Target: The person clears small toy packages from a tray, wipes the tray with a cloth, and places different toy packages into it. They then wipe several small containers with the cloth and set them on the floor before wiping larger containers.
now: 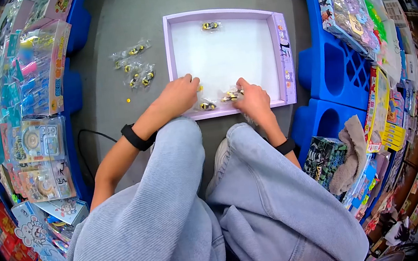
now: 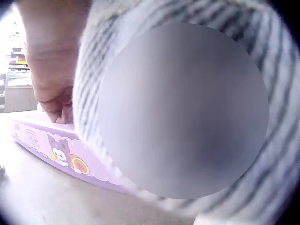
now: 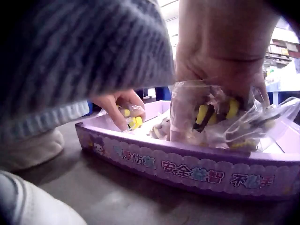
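A shallow lilac tray [image 1: 169, 47] with a white bottom lies on the floor before the person's knees. Over its near left corner, the left hand [image 1: 177, 99] pinches a small yellow toy in clear plastic [image 3: 136, 123], best seen in the right wrist view. The right hand [image 1: 255, 100] reaches over the near wall, fingers curled on black-and-yellow striped toys in clear wrappers [image 3: 206, 117]. Between the hands lies another wrapped striped toy [image 1: 208, 106]. One more wrapped toy [image 1: 211, 25] sits at the tray's far wall. In the left wrist view, denim hides most of the scene.
Several wrapped striped toys [image 1: 147, 78] lie on the grey floor left of the tray, near a small yellow round piece [image 1: 128, 100]. Blue plastic pallets [image 1: 333, 65] with packaged toys flank both sides. A black cable [image 1: 83, 145] runs along the floor at left.
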